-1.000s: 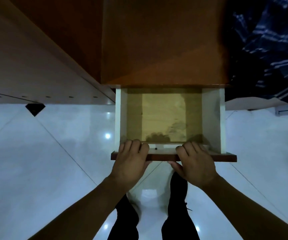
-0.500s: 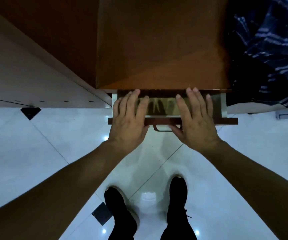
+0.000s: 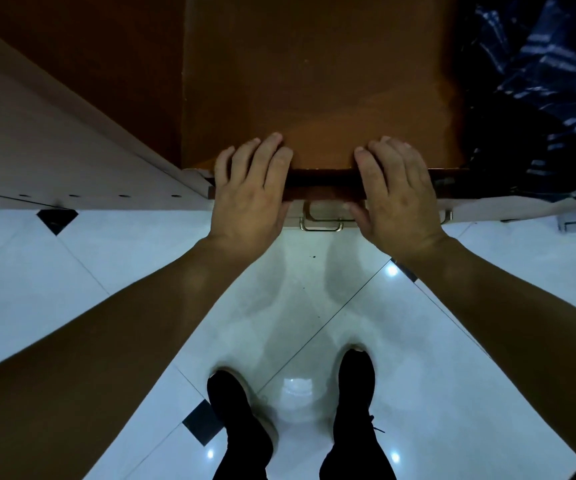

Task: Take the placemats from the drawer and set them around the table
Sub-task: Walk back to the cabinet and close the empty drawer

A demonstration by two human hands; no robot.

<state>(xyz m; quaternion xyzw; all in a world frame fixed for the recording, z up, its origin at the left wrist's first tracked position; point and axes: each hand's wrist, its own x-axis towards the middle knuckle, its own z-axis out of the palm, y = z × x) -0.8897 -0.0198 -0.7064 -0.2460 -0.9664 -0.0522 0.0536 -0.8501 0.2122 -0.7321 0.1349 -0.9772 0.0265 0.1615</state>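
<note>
The drawer under the brown cabinet top is pushed in, so only its dark front edge and a metal handle show. My left hand lies flat on the drawer front at the left, fingers together and reaching onto the cabinet top. My right hand lies flat on it at the right in the same way. Neither hand holds anything. No placemats are in view; the inside of the drawer is hidden.
Glossy white floor tiles with small black diamond insets lie below. My two black shoes stand close to the cabinet. A pale panel runs to the left, and dark blue striped cloth lies at the upper right.
The drawer, wide open and empty a second ago, has been pushed shut by both hands. The hands moved forward with its front and now rest flat against it.
</note>
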